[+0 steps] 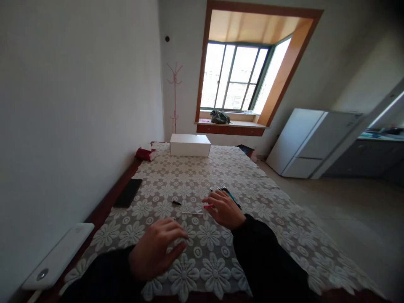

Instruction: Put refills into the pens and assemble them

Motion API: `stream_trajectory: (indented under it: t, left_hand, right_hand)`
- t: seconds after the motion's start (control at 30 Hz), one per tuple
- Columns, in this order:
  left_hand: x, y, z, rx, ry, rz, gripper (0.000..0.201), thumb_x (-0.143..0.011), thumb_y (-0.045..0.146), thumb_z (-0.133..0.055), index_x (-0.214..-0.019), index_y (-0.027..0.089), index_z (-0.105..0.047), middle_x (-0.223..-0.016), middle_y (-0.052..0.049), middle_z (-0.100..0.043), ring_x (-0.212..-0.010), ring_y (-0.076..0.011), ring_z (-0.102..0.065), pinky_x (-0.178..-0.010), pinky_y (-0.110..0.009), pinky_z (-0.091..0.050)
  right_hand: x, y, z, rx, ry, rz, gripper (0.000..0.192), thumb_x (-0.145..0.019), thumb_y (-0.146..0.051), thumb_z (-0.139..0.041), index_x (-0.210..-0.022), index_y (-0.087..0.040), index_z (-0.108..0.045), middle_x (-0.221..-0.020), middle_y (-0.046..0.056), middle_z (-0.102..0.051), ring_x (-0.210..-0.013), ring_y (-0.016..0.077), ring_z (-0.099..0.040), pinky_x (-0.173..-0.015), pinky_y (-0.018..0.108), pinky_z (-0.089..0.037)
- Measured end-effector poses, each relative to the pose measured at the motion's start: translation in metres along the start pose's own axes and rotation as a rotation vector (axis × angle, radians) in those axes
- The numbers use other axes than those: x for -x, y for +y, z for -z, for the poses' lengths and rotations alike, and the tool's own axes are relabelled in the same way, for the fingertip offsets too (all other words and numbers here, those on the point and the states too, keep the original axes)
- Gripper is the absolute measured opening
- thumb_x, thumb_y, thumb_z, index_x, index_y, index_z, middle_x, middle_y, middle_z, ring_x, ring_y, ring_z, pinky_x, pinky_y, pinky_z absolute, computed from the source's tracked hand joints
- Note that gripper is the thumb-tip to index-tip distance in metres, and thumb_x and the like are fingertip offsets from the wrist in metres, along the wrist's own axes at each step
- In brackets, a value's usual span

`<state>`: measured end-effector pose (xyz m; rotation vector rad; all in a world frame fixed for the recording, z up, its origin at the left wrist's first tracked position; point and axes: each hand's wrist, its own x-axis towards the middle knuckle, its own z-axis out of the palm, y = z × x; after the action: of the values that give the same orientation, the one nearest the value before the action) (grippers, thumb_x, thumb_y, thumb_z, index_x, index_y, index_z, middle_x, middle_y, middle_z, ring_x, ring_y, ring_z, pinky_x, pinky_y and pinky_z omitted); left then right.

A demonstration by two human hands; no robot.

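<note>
My right hand (224,209) is palm down over the flowered tablecloth, right of the middle. A small red pen-like piece (208,206) shows between its thumb and fingers; the rest of it is hidden. Several pens (232,197), dark and teal, lie just behind and right of that hand, partly covered by it. My left hand (160,247) hovers nearer to me on the left, fingers loosely bent and apart from the thumb, holding nothing. Between and beyond the hands, a thin clear stick (192,213) and a short black pen cap-like piece (176,203) lie on the cloth.
A white box (190,145) stands at the table's far end. A black flat object (128,193) and a dark red packet (145,154) lie along the left side. A white power strip-like device (59,256) sits near left, by the wall. Right of the table is floor and a fridge (311,143).
</note>
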<state>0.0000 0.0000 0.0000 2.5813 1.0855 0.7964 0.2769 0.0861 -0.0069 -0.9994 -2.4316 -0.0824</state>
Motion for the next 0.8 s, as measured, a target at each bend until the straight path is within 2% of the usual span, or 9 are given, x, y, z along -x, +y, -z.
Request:
stream_trajectory:
  t: [0.1,0.2,0.3,0.43,0.57,0.8]
  left_hand:
    - [-0.054,-0.033,-0.021,-0.023,0.03,0.062,0.018,-0.091,0.029,-0.057,-0.094,0.025,-0.074,-0.097,-0.004,-0.074,-0.097,-0.0211,-0.066,-0.09,-0.036,-0.054]
    - [-0.076,-0.065,-0.048,-0.056,0.002,0.105,0.014,-0.083,0.025,-0.063,-0.093,0.025,-0.074,-0.101,-0.005,-0.072,-0.102,-0.0236,-0.064,-0.091,-0.038,-0.052]
    - [-0.076,-0.084,-0.07,-0.065,-0.026,0.095,0.018,-0.08,0.028,-0.067,-0.097,0.025,-0.074,-0.107,-0.005,-0.071,-0.108,-0.0255,-0.061,-0.096,-0.042,-0.049]
    - [-0.066,-0.093,-0.08,-0.068,0.017,0.116,0.02,-0.082,0.033,-0.067,-0.099,0.025,-0.073,-0.11,-0.007,-0.071,-0.108,-0.0269,-0.06,-0.095,-0.046,-0.048]
    - [-0.059,-0.096,-0.085,-0.042,0.022,0.08,0.026,-0.085,0.037,-0.064,-0.107,0.025,-0.072,-0.114,-0.008,-0.07,-0.114,-0.0278,-0.058,-0.101,-0.047,-0.045]
    - [-0.056,-0.1,-0.099,-0.028,-0.155,-0.021,0.049,-0.085,0.049,-0.063,-0.13,0.029,-0.064,-0.136,-0.007,-0.063,-0.135,-0.0314,-0.046,-0.118,-0.055,-0.026]
  right_hand:
    - [-0.023,0.03,-0.032,0.041,-0.147,-0.018,0.021,-0.089,-0.018,-0.065,-0.105,-0.027,-0.073,-0.103,0.005,-0.07,-0.102,0.0231,-0.059,-0.094,0.042,-0.043]
    - [-0.013,0.047,-0.061,0.004,-0.145,-0.049,0.022,-0.086,-0.021,-0.069,-0.107,-0.029,-0.073,-0.118,0.005,-0.067,-0.117,0.0252,-0.055,-0.105,0.047,-0.036]
    - [0.005,0.059,-0.073,-0.017,-0.102,-0.069,0.019,-0.088,-0.023,-0.067,-0.105,-0.029,-0.074,-0.132,0.005,-0.062,-0.132,0.0282,-0.045,-0.113,0.051,-0.027]
    - [0.017,0.073,-0.077,-0.007,-0.092,-0.135,0.022,-0.086,-0.026,-0.07,-0.108,-0.03,-0.073,-0.14,0.005,-0.057,-0.138,0.0302,-0.039,-0.114,0.053,-0.026]
    - [0.019,0.077,-0.086,0.006,-0.117,-0.155,0.014,-0.086,-0.023,-0.07,-0.098,-0.029,-0.075,-0.138,0.005,-0.06,-0.136,0.0308,-0.042,-0.113,0.054,-0.026]
    - [0.016,0.069,-0.092,-0.058,-0.118,-0.112,0.01,-0.09,-0.024,-0.068,-0.088,-0.027,-0.076,-0.122,0.005,-0.067,-0.12,0.0263,-0.053,-0.104,0.045,-0.037]
